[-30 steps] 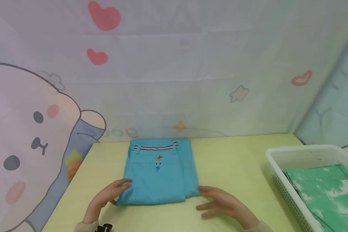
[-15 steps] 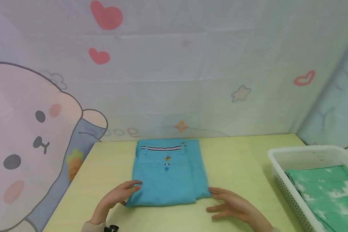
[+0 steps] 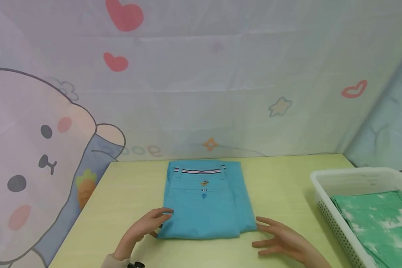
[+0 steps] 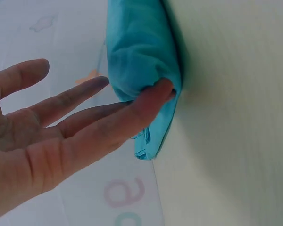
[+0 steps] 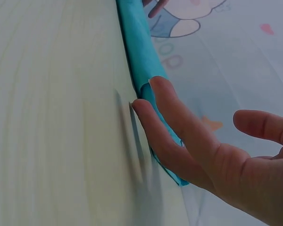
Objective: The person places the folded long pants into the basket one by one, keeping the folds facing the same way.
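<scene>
Folded turquoise shorts (image 3: pixel 206 203) with a striped waistband lie flat on the pale yellow table (image 3: pixel 281 186). My left hand (image 3: pixel 150 223) rests at their near left corner, straight fingers touching the fold's edge (image 4: pixel 146 89). My right hand (image 3: pixel 281 238) lies open on the table at the near right corner, its fingertips against the cloth's edge (image 5: pixel 144 70). Neither hand grips the fabric.
A white perforated basket (image 3: pixel 328 182) stands at the table's right side, holding a folded green-and-white garment (image 3: pixel 375 216). A printed cartoon backdrop (image 3: pixel 201 82) rises right behind the table. Bare tabletop shows left and right of the shorts.
The shorts and both hands have shifted rightward across the view, with the hands staying at the near corners. The fold looks the same.
</scene>
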Motion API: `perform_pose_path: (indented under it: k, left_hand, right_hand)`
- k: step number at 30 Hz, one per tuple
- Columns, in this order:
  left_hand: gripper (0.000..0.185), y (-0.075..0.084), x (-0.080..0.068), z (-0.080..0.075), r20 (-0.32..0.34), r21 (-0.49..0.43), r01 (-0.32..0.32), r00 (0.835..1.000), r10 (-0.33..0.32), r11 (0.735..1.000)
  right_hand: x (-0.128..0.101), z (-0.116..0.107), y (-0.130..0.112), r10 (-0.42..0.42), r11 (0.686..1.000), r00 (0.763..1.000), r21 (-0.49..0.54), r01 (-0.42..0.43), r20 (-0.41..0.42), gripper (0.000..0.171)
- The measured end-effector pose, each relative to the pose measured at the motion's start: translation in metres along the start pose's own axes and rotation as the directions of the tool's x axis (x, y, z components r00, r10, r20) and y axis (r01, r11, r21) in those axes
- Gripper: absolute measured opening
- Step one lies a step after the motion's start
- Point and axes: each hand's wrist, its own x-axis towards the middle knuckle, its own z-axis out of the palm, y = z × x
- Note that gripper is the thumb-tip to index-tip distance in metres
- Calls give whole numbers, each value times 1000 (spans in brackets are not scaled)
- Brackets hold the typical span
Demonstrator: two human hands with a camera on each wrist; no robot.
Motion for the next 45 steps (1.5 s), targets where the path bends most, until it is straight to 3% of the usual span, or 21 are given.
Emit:
perform_pose_path:
  k: [14,23,29,37,45]
  left_hand:
    - [44,8,2,17,21,-62,-11,1000,12,998]
    - [42,11,4,31,27,-115,11,1000,-8,993]
    - [41,14,2,37,23,-129,11,1000,-8,992]
    - [40,18,0,43,77,-143,-7,997,18,990]
    - [39,18,1,47,89,-145,-4,996,17,989]
  right_hand:
    - [-20,-13,0,58,998,997,22,-57,-41,72]
    - [-27,-25,5,29,995,995,90,-38,100,66]
    - [-31,-26,7,61,994,996,85,-66,60,69]
    - [-39,-26,6,114,990,993,82,-112,-21,74]
    - [-43,-29,7,106,992,994,69,-105,-18,73]
